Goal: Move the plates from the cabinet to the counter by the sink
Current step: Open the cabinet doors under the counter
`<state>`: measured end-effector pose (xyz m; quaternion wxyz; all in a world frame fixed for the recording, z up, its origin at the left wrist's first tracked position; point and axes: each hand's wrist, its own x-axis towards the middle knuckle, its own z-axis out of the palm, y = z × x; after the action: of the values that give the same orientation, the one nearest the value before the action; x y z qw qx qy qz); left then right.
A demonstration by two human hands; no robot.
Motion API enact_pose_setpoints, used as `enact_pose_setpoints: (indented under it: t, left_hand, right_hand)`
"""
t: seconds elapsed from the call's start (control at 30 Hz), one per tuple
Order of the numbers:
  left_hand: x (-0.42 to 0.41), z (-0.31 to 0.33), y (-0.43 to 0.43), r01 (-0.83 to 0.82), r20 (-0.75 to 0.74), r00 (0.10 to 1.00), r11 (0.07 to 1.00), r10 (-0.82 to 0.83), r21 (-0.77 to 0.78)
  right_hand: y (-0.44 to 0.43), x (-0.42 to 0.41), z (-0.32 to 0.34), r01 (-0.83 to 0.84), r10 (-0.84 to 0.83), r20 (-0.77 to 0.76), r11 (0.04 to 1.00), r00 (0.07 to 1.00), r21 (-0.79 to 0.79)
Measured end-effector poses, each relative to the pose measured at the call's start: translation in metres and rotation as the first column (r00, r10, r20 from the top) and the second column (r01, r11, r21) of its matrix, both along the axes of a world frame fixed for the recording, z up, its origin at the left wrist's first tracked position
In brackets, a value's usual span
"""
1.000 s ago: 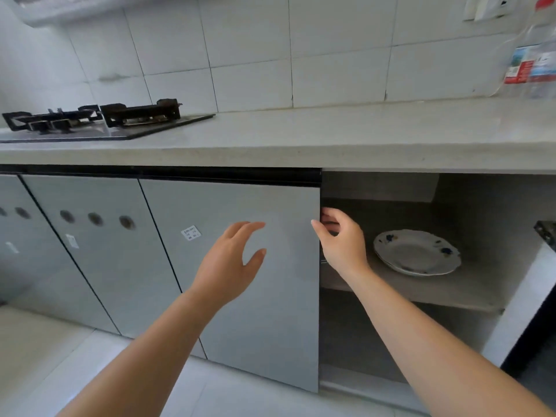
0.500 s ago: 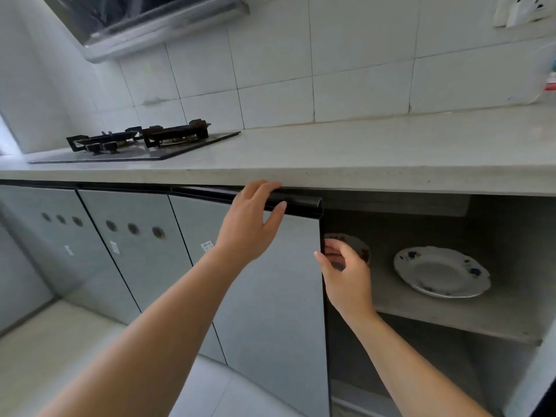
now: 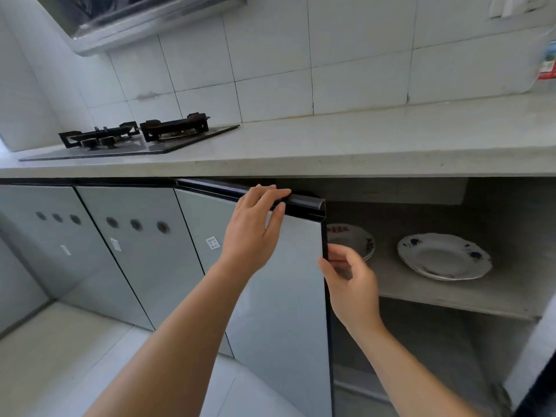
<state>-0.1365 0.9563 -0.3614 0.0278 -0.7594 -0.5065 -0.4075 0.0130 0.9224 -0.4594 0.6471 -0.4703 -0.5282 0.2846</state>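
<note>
The left hand (image 3: 255, 227) was laid over the black top handle of the cabinet door (image 3: 270, 281), fingers curled on it. The right hand (image 3: 350, 284) was closed on the door's free vertical edge. On the cabinet shelf (image 3: 451, 293), one plate (image 3: 444, 256) was seen near the middle, and another plate (image 3: 352, 237) at the left end, partly hidden by the door. The worktop (image 3: 361, 142) was seen above.

Cabinet shelf (image 3: 469, 291) w/ 2 plates: blue-flowered plate (image 3: 444, 256), red-marked plate (image 3: 352, 237).
</note>
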Motion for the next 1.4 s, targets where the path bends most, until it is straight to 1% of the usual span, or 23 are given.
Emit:
enact_pose_setpoints:
  t: [0.1, 0.2, 0.33, 0.43, 0.57, 0.7, 0.8, 0.87, 1.0, 1.1, 1.17, 1.27, 1.4]
  left_hand:
    - [-0.01, 0.001, -0.004, 0.054, -0.036, 0.998, 0.998, -0.054, -0.011]
    - [-0.013, 0.0, -0.004, 0.083, -0.029, 0.996, 0.996, -0.084, -0.023]
    - [-0.022, -0.005, -0.009, 0.096, -0.016, 0.995, 0.995, -0.096, 0.009]
    - [-0.033, -0.006, -0.014, 0.12, -0.014, 0.993, 0.992, -0.12, 0.026]
    - [-0.044, -0.004, -0.022, 0.163, -0.01, 0.987, 0.987, -0.163, -0.006]
    - [-0.057, -0.004, -0.034, 0.183, 0.006, 0.983, 0.983, -0.183, -0.015]
    - [-0.068, -0.001, -0.043, 0.207, 0.027, 0.978, 0.978, -0.207, -0.027]
    - [-0.073, 0.004, -0.049, 0.222, 0.007, 0.975, 0.973, -0.222, -0.059]
    - [-0.078, 0.017, -0.058, 0.217, -0.094, 0.969, 0.968, -0.23, -0.127]
    - [-0.07, 0.026, -0.058, 0.186, -0.129, 0.972, 0.979, -0.196, -0.088]
    - [-0.062, 0.031, -0.058, 0.223, -0.107, 0.968, 0.974, -0.226, -0.044]
    - [-0.055, 0.028, -0.063, 0.266, -0.085, 0.96, 0.963, -0.268, -0.031]
    - [-0.071, 0.019, -0.073, 0.285, -0.007, 0.959, 0.958, -0.285, -0.02]
  right_hand:
    - [-0.008, -0.005, 0.002, 0.014, -0.014, 0.001, 1.0, 1.0, 0.002]
    - [-0.013, -0.009, 0.004, 0.037, -0.037, 0.013, 0.999, 0.999, -0.005]
    - [-0.023, -0.016, 0.002, 0.06, -0.059, 0.053, 0.998, 0.997, -0.006]
    - [-0.03, -0.015, 0.006, 0.013, -0.011, 0.079, 1.0, 0.997, -0.017]
    - [-0.039, -0.016, 0.012, -0.034, 0.041, 0.137, 0.998, 0.99, -0.056]
    - [-0.05, -0.03, 0.012, -0.079, 0.084, 0.078, 0.995, 0.993, -0.068]
    - [-0.059, -0.041, 0.011, -0.094, 0.098, 0.068, 0.994, 0.993, -0.062]
    - [-0.064, -0.047, 0.011, -0.089, 0.093, 0.074, 0.994, 0.993, -0.057]
    - [-0.073, -0.054, 0.015, -0.032, 0.038, 0.106, 0.998, 0.994, -0.061]
    - [-0.076, -0.058, 0.016, 0.003, 0.004, 0.094, 0.998, 0.996, -0.07]
    - [-0.079, -0.062, 0.016, 0.016, -0.01, 0.077, 0.997, 0.997, -0.076]
    - [-0.085, -0.069, 0.016, 0.015, -0.009, 0.073, 0.997, 0.997, -0.073]
    - [-0.098, -0.082, 0.016, -0.057, 0.061, 0.073, 0.997, 0.995, -0.047]
